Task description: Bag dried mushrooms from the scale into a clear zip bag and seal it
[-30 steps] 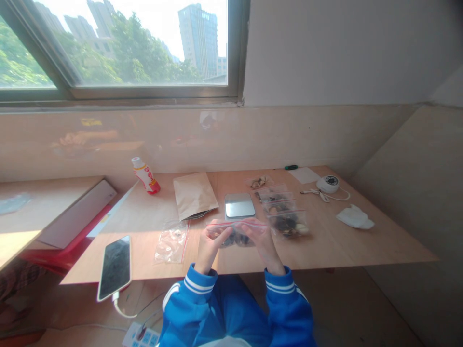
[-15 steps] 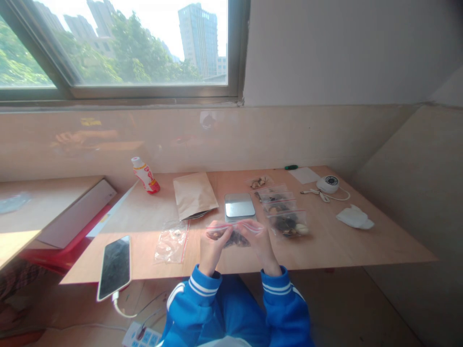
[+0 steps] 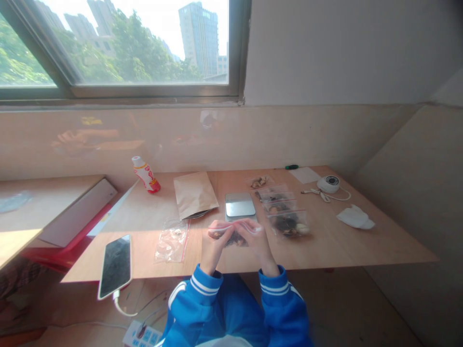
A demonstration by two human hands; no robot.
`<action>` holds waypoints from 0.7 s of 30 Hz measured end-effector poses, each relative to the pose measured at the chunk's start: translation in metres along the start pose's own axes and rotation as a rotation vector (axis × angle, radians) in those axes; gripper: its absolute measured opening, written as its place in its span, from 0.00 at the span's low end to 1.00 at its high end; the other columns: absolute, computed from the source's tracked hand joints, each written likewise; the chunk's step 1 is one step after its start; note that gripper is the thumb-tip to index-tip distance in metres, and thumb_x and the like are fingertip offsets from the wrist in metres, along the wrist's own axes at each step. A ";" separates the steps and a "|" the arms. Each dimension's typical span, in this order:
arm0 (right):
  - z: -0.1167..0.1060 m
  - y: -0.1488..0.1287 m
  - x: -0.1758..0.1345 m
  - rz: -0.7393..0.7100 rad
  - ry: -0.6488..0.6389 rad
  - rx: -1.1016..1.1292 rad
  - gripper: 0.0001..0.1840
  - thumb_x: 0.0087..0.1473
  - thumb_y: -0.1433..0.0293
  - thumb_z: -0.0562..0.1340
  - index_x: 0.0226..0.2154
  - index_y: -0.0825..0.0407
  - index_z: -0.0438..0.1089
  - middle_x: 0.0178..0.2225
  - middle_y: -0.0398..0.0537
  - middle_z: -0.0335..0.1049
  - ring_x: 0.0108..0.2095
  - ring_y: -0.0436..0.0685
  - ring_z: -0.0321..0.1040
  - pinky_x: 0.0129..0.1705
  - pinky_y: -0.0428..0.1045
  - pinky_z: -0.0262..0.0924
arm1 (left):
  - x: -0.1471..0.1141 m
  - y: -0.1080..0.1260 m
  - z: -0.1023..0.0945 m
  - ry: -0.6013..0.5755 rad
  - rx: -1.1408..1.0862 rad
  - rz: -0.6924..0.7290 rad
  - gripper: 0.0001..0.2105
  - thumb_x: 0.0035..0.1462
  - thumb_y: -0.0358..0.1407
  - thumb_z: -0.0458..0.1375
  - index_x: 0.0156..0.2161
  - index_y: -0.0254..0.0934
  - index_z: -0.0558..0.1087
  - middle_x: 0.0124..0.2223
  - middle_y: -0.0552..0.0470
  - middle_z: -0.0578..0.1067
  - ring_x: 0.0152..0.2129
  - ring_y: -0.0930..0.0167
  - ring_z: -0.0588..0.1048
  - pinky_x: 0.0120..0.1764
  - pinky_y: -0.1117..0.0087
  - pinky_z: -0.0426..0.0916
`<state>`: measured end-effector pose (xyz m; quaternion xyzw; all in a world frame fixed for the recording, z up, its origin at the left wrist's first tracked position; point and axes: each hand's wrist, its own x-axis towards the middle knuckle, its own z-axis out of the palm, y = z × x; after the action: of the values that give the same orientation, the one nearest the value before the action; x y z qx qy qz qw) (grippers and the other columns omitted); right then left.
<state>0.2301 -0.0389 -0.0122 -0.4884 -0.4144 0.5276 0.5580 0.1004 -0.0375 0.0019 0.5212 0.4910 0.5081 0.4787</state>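
Observation:
Between my two hands is a clear zip bag (image 3: 236, 238) with a red strip along its top and dark dried pieces inside. My left hand (image 3: 216, 243) grips the bag's left side, thumb at the zip strip. My right hand (image 3: 257, 242) pinches the same strip from the right, its thumb close to the left one. Just beyond the bag lies a small silver scale (image 3: 239, 206), partly covered by the bag and my fingers. Several filled zip bags (image 3: 289, 224) lie in a row right of the scale. Left of my hands rests a flat clear zip bag (image 3: 171, 242).
A brown paper pouch (image 3: 195, 195) lies behind the flat bag, with a red and white bottle (image 3: 145, 175) to its left. A phone (image 3: 115, 267) on a cable overhangs the front left edge. At right are a white corded device (image 3: 328, 183) and crumpled white tissue (image 3: 356, 217).
My hands have drawn slightly closer together along the zip strip, and the strip now bows upward in the middle. Everything else on the table stays in place.

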 end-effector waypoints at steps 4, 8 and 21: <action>0.006 0.000 -0.002 -0.042 0.060 -0.032 0.19 0.45 0.56 0.67 0.30 0.56 0.73 0.24 0.46 0.72 0.21 0.49 0.64 0.19 0.43 0.57 | -0.001 -0.002 0.003 0.064 -0.028 -0.030 0.13 0.47 0.43 0.63 0.30 0.34 0.74 0.26 0.53 0.76 0.24 0.71 0.75 0.27 0.74 0.68; 0.008 0.000 -0.003 -0.102 0.076 -0.060 0.18 0.47 0.57 0.66 0.30 0.56 0.74 0.25 0.47 0.73 0.21 0.49 0.65 0.19 0.43 0.58 | -0.002 -0.002 0.004 0.102 -0.055 -0.042 0.13 0.46 0.44 0.64 0.28 0.34 0.75 0.25 0.53 0.76 0.24 0.70 0.75 0.26 0.74 0.68; -0.033 -0.008 0.000 -0.067 0.020 0.052 0.23 0.46 0.52 0.66 0.33 0.55 0.78 0.29 0.53 0.78 0.33 0.62 0.76 0.41 0.57 0.70 | 0.006 -0.009 0.012 0.100 -0.088 -0.073 0.20 0.54 0.50 0.55 0.26 0.35 0.79 0.24 0.50 0.78 0.26 0.67 0.77 0.34 0.69 0.71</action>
<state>0.2636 -0.0422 -0.0104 -0.4648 -0.4110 0.5144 0.5920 0.1118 -0.0311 -0.0069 0.4554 0.5103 0.5366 0.4942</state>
